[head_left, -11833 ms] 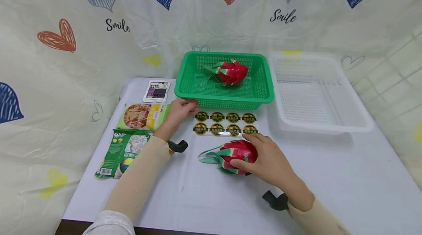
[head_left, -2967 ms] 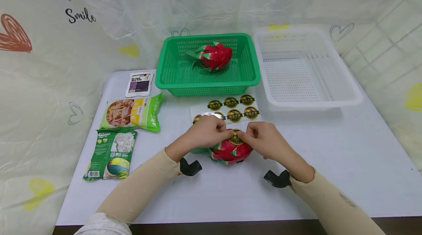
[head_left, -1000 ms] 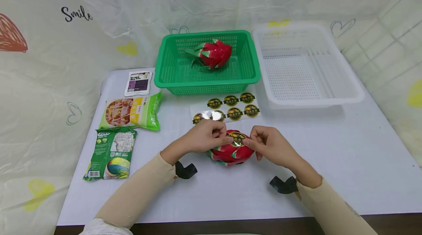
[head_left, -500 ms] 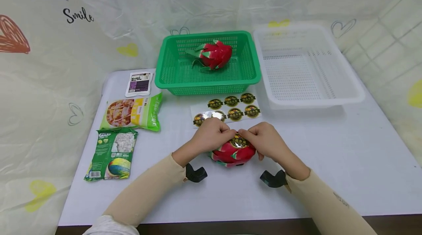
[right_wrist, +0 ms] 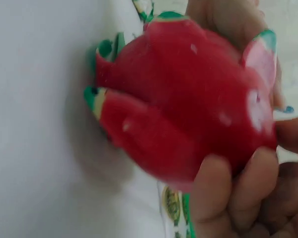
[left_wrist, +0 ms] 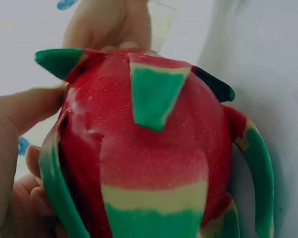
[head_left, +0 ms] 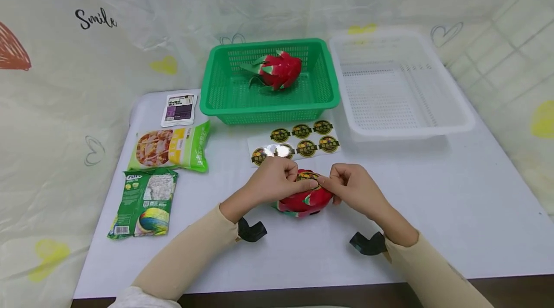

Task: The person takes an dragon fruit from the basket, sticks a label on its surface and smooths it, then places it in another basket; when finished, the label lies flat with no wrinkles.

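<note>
A red dragon fruit (head_left: 303,203) with green-tipped scales lies on the white table in front of the sticker sheet. On its upper side is a round black-and-gold sticker (head_left: 308,177), partly covered by both thumbs. My left hand (head_left: 272,180) holds the fruit from the left, its thumb pressing across the sticker and its fingers curled behind. From the right, my right hand (head_left: 357,190) presses its thumb at the sticker's edge. The right wrist view shows that hand's curled fingertips (right_wrist: 258,171) against the fruit's side. Green-tipped scales fill the left wrist view, where the sticker is hidden.
Just behind the fruit lies the sticker sheet (head_left: 292,142). A green basket (head_left: 270,117) with another dragon fruit (head_left: 281,70) stands at the back, beside a white basket (head_left: 411,132). Left are a green packet (head_left: 149,202), a yellow-green food bag (head_left: 170,147) and a small white-and-purple packet (head_left: 179,110).
Since the earliest frame, the left hand has come from the sticker sheet to the fruit, and a sticker now sits on it. Lately both thumbs have shifted about over the sticker.
</note>
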The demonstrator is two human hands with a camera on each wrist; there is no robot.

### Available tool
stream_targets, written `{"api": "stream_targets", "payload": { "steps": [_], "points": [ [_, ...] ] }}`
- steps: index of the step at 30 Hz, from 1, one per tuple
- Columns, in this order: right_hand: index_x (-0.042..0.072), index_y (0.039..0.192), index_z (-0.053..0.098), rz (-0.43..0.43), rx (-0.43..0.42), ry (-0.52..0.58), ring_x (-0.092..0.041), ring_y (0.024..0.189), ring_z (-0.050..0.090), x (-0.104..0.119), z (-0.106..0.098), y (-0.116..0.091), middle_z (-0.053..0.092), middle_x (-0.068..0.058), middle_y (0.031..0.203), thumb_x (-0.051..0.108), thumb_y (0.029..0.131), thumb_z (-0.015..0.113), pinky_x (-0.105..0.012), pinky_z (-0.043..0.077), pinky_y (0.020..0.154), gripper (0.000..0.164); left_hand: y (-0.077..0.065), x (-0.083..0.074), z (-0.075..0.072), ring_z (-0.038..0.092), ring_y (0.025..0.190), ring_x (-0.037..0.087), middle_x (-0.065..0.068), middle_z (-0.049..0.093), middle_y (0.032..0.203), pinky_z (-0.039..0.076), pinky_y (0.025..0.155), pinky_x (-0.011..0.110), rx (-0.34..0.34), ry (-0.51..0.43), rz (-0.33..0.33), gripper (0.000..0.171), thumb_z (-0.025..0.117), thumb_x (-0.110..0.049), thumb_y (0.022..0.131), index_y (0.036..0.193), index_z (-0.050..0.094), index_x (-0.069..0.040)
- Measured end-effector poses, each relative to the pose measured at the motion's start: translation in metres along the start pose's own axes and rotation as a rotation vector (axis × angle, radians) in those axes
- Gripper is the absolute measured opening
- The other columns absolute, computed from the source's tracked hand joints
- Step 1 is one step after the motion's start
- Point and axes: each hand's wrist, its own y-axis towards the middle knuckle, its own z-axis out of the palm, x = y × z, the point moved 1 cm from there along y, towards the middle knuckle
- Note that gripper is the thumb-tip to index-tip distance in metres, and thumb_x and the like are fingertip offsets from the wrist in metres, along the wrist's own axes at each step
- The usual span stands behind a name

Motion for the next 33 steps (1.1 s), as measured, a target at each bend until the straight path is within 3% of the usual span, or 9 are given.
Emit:
{"api": "stream_targets", "payload": {
  "steps": [7,13,17,24,33],
  "points": [
    [0.004,0.073,0.051,-0.051,-0.003,0.036,-0.020,0.057,0.064,-0.005,-0.002,-0.004,0.058,-0.008,0.058,0.021,0.097,0.075,-0.027,0.037,0.046,0.038,0.002,0.002,-0.001,0.044,0.058,0.005,-0.009,0.038,0.048,0.032,0.053,0.022,-0.008,0.003,0.034,0.061,0.084,-0.053,0.083,0.055,0.042,-0.020],
    [0.003,0.073,0.048,-0.054,0.004,0.066,-0.021,0.059,0.065,-0.007,0.000,-0.005,0.048,-0.002,0.058,0.022,0.095,0.077,-0.028,0.044,0.050,0.041,0.000,0.009,-0.003,0.040,0.057,0.007,-0.007,0.035,0.050,0.028,0.054,0.023,0.028,-0.080,0.050,0.054,0.074,-0.036,0.095,0.057,0.041,-0.018],
    [0.003,0.074,0.050,-0.050,0.038,0.095,-0.020,0.057,0.062,-0.011,0.003,-0.003,0.054,-0.007,0.060,0.023,0.100,0.071,-0.029,0.044,0.050,0.039,-0.002,0.016,-0.004,0.039,0.057,0.008,-0.006,0.034,0.055,0.029,0.055,0.023,0.053,-0.146,0.057,0.050,0.067,-0.025,0.101,0.059,0.040,-0.017],
    [0.002,0.073,0.051,-0.055,0.035,0.124,-0.019,0.055,0.059,-0.018,0.004,-0.002,0.058,-0.012,0.062,0.021,0.103,0.067,-0.034,0.049,0.053,0.039,-0.003,0.025,-0.003,0.037,0.063,0.008,-0.006,0.033,0.059,0.031,0.061,0.022,0.060,-0.189,0.136,0.047,0.067,-0.018,0.100,0.062,0.039,-0.016],
    [0.004,0.076,0.053,-0.038,0.021,0.092,-0.020,0.057,0.062,-0.019,0.006,-0.007,0.061,-0.012,0.065,0.025,0.102,0.068,-0.034,0.051,0.055,0.037,-0.003,0.025,-0.002,0.040,0.064,0.008,-0.006,0.036,0.058,0.037,0.065,0.022,0.101,-0.230,0.163,0.045,0.071,-0.020,0.098,0.063,0.044,-0.015]
  ]
}}
